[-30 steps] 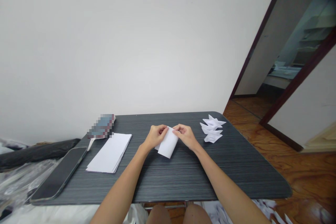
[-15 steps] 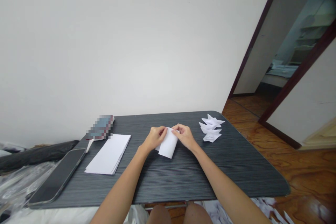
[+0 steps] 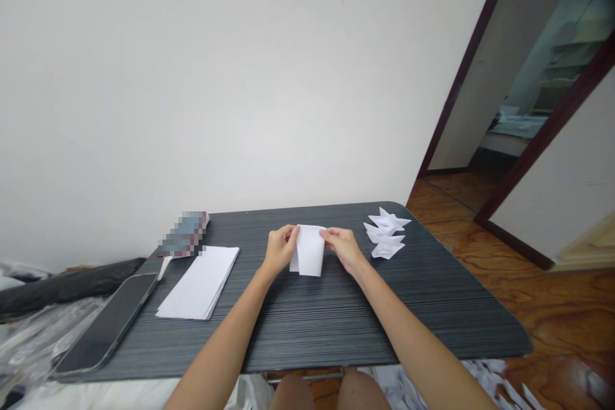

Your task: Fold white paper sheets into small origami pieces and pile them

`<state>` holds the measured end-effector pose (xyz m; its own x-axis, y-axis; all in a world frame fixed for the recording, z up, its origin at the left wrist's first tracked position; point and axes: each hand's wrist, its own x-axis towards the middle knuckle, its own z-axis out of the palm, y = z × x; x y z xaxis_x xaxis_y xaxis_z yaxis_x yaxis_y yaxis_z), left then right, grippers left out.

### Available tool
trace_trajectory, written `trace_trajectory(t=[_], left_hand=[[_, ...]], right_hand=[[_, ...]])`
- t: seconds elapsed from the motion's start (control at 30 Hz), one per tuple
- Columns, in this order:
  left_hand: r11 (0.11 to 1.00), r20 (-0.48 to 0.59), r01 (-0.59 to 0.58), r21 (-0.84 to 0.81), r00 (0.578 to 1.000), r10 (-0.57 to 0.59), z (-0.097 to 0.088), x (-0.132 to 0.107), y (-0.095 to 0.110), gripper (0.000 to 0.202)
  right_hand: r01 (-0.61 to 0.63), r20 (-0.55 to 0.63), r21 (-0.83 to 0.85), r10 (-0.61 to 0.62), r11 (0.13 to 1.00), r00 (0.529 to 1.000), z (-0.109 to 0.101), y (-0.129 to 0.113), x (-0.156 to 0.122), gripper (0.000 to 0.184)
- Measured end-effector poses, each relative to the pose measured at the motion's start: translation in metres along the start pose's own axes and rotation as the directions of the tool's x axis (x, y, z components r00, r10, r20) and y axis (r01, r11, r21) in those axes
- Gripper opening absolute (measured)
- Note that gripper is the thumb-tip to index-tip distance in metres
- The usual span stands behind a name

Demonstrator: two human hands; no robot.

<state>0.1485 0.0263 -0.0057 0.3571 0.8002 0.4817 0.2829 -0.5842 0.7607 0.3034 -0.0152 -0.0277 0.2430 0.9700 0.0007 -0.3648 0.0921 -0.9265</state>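
Observation:
A folded white sheet of paper (image 3: 310,251) hangs upright above the middle of the dark striped table (image 3: 307,320). My left hand (image 3: 278,250) pinches its upper left corner with closed fingers. My right hand (image 3: 342,248) pinches the upper right corner the same way. The sheet's lower edge sits just over the tabletop. Both forearms reach in from the near edge.
A stack of white sheets (image 3: 200,283) lies left of my hands, with a dark phone (image 3: 106,323) at the table's left edge. A blurred-out object (image 3: 185,234) sits behind the stack. Folded white paper shapes (image 3: 385,234) are piled at the back right. An open doorway (image 3: 528,96) stands to the right.
The folded sheet, slanted toward the right a second ago, now hangs straight between both hands and a little higher. The view has shifted slightly.

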Motion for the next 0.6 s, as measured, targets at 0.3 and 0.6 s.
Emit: trace_trajectory(t=[0.3,0.6], left_hand=[[0.972,-0.109,0.129,-0.197,0.982,-0.152,0.0039,0.0003,0.0001,0.03],[0.952,-0.178,0.161,-0.261,0.961,-0.212,0.0084,0.002,-0.0056,0.03]], right_hand=[[-0.103,0.123,-0.064,0.11,0.993,0.986,0.0009,-0.0035,-0.0051,0.026],[-0.083,0.145,-0.088,0.095,0.993,0.985,0.0046,0.0009,-0.0067,0.032]])
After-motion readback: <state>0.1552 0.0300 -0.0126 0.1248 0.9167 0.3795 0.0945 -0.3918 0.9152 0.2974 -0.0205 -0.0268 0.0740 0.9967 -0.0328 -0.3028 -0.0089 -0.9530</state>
